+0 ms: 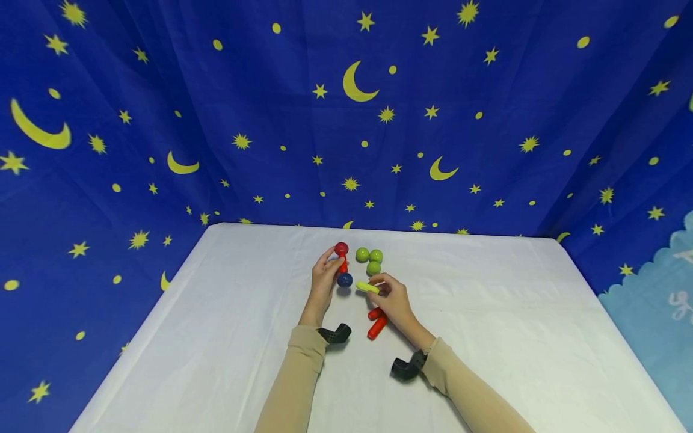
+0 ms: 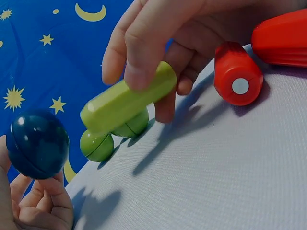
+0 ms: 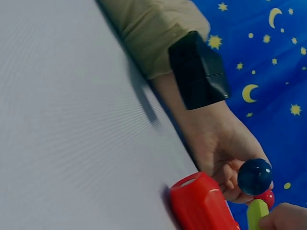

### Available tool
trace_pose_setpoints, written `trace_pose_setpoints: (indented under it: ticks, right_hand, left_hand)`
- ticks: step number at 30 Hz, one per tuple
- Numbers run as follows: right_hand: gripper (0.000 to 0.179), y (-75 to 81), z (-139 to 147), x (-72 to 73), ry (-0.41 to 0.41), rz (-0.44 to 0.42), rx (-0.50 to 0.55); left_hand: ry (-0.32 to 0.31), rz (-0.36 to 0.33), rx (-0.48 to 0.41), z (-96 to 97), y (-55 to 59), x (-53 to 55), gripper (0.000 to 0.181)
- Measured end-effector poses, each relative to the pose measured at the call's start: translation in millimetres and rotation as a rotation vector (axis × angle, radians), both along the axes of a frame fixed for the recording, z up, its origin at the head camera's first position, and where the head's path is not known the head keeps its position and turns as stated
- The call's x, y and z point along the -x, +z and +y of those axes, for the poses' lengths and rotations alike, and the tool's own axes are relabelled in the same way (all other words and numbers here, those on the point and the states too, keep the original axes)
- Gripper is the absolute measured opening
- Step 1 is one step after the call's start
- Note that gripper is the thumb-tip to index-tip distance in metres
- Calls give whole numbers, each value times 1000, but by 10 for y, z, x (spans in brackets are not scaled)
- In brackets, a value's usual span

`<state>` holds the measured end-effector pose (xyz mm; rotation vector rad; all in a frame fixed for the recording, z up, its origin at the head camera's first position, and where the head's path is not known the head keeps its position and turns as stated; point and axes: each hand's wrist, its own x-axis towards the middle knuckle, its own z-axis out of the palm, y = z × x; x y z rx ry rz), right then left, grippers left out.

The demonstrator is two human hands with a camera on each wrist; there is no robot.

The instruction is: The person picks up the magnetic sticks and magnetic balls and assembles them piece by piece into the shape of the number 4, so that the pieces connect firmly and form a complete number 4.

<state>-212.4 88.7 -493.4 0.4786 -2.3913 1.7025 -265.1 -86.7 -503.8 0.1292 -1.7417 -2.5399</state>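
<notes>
My left hand (image 1: pixel 322 281) grips a red rod (image 1: pixel 343 265) a little above the table. At the rod's far end sits a red ball (image 1: pixel 341 248), and a dark blue ball (image 1: pixel 344 280) caps the near end. Facing it, my right hand (image 1: pixel 399 304) pinches a yellow-green rod (image 2: pixel 127 103) between thumb and fingers. One tip of that rod points toward the blue ball, with a gap between them in the head view. In the right wrist view the blue ball (image 3: pixel 254 177) partly covers the red ball behind it.
Three green balls (image 1: pixel 374 268) lie grouped on the white table (image 1: pixel 243 313) beyond the hands. Two red rods (image 1: pixel 377 328) rest beside and partly under my right hand; one shows a pale disc on its end. A blue star-patterned curtain (image 1: pixel 303 126) surrounds the table's back and sides.
</notes>
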Motion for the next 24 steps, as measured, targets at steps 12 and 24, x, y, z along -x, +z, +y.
trace_pose_setpoints:
  ticks: [12,24]
  right_hand:
    - [25,-9,36,36,-23,-13,210]
    - [24,21,32,28,18,-30,203]
  left_hand:
    - [-17,-8,19,1,-121,87,56]
    - [-5,17,59,43,-160,97,53]
